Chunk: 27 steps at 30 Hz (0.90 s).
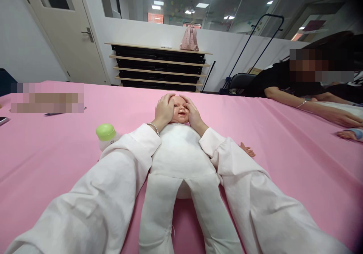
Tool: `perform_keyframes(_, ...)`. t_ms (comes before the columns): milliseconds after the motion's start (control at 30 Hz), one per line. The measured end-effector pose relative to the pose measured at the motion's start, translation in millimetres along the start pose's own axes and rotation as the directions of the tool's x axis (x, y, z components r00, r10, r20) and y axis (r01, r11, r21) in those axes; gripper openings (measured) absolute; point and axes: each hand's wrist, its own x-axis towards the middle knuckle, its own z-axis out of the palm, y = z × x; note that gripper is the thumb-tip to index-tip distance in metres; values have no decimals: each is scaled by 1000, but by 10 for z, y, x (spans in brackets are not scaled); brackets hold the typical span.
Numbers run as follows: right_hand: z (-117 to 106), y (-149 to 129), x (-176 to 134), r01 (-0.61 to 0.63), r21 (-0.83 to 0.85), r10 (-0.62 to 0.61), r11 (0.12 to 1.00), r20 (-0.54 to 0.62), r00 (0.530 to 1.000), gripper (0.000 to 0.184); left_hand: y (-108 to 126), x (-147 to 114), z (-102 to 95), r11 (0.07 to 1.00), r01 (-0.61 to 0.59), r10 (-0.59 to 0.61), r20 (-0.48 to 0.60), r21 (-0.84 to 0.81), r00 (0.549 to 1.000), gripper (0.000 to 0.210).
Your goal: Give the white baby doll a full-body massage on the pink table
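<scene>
A baby doll (181, 152) with a white cloth body lies on its back on the pink-covered table (286, 163), legs toward me. My left hand (164, 111) cups one side of the doll's head, fingers curved over the temple and brow. On the other side of the head rests my right hand (195, 114), its fingers likewise wrapped round the forehead and cheek. Between them the doll's face (181, 109) shows. One of the doll's hands (247, 149) pokes out beyond my right sleeve. Both white sleeves hide the doll's arms.
A bottle with a green cap (106, 131) stands left of my left forearm. At the right, another person's arm (309, 104) reaches across the table beside another doll's hand (347, 134). Shelves with a pink backpack (190, 38) stand behind the table. A phone-like object (3, 121) lies far left.
</scene>
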Motion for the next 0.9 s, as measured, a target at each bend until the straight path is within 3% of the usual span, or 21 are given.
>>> perform_keyframes(267,4,-61,-60,-27,48,25,999,43,999,45,17,-37,-12,998,-52,52,-5,36,999,29)
perform_keyframes(633,5,5,-13,-1,18,1,1000,-4,1000,35,-7,1,4,1000,-7,7,-2,-2,1000,31)
perform_keyframes(900,7,-75,-66,-46,59,43,997,46,998,47,-1,-25,-3,998,-56,56,-8,34,998,29)
